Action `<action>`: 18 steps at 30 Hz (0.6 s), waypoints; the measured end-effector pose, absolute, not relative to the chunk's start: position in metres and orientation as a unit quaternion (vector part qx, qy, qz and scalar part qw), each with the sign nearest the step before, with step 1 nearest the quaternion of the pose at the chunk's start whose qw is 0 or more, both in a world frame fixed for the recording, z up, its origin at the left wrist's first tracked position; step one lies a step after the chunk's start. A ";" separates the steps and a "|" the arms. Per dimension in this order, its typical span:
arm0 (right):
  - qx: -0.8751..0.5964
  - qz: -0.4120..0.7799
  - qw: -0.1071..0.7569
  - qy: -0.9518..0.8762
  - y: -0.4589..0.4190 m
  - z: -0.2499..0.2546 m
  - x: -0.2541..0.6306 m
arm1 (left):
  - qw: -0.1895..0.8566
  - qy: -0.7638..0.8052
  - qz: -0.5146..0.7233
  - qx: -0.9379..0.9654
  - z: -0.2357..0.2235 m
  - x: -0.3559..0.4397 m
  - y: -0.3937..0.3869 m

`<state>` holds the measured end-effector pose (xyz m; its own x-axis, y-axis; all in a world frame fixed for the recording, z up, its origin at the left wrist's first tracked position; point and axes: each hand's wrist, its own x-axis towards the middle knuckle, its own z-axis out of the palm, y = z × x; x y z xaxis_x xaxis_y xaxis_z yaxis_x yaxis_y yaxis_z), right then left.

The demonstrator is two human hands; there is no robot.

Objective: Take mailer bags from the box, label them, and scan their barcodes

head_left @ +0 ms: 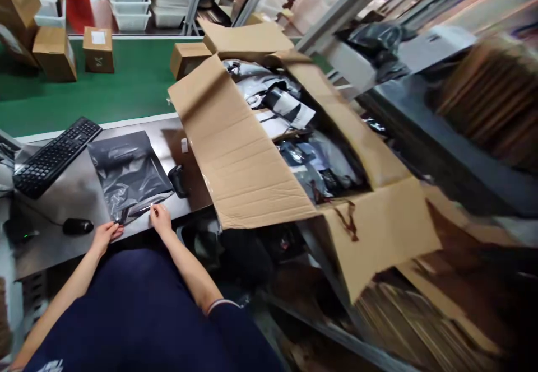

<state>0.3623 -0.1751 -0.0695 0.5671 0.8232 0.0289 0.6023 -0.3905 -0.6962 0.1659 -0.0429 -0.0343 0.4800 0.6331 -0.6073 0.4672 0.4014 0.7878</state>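
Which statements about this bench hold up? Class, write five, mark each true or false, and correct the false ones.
1. The left hand and right hand hold the near edge of a shiny dark plastic bag. True.
2. The large brown cardboard box is closed. False: its flaps are open, showing packages inside.
3. The black rectangular keyboard lies right of the bag. False: it lies left of it.
4. A small black computer mouse rests on the shiny grey tabletop. True.
5. The stacked white plastic baskets are under the keyboard. False: they stand beyond the green surface.
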 end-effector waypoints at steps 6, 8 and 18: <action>-0.673 0.201 0.406 -0.584 -0.166 -0.064 0.346 | 0.653 0.503 0.075 0.562 -0.032 0.173 -0.051; -0.636 0.198 0.393 -0.634 -0.147 -0.059 0.337 | 0.634 0.499 0.084 0.585 -0.029 0.178 -0.051; -0.736 0.247 0.586 -0.231 -0.189 -0.052 0.371 | 0.664 0.508 0.046 0.547 -0.020 0.178 -0.057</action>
<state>0.3714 -0.1893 -0.0517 0.7711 0.6300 -0.0920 0.0509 -0.2051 -0.9774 0.1781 -0.0567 -0.0205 0.4791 0.6168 -0.6245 0.4946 0.3982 0.7726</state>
